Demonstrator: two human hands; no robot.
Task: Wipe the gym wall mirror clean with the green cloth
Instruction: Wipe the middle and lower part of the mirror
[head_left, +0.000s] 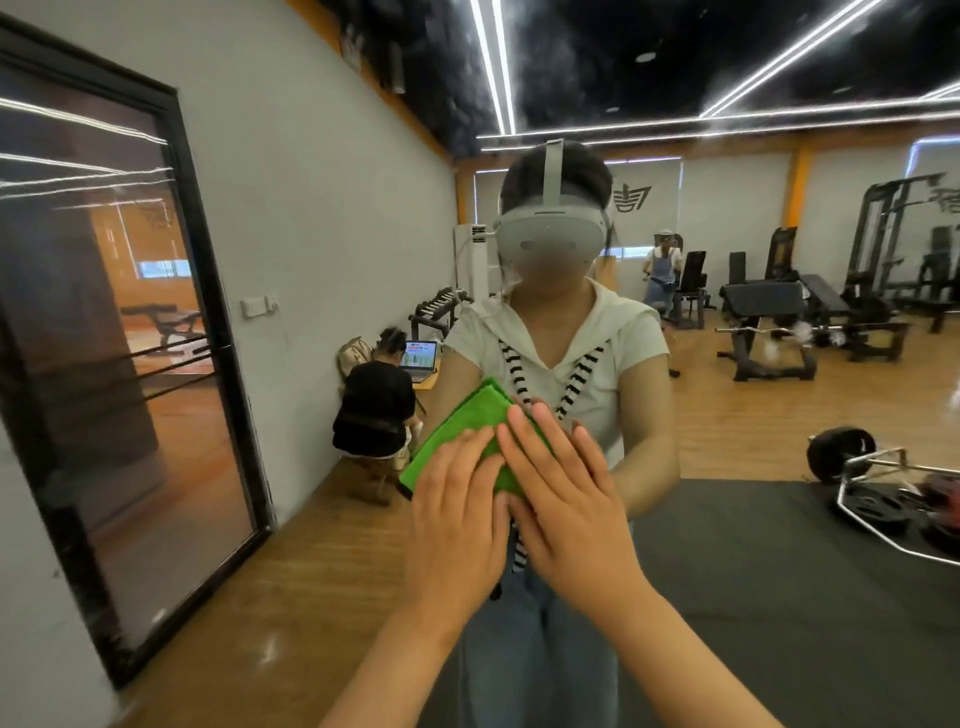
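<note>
Pretty bright here, mostly from the ceiling light strips (769, 68). They streak as glare across the glass door (119, 338). My view bows at the edges and everything's slightly soft.

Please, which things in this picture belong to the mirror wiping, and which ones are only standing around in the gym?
For the job:
- green cloth
- mirror
- left hand and right hand, both pressing flat on the cloth

Just standing around:
- barbell
- weight bench
- laptop
- dumbbell rack
- glass door
</note>
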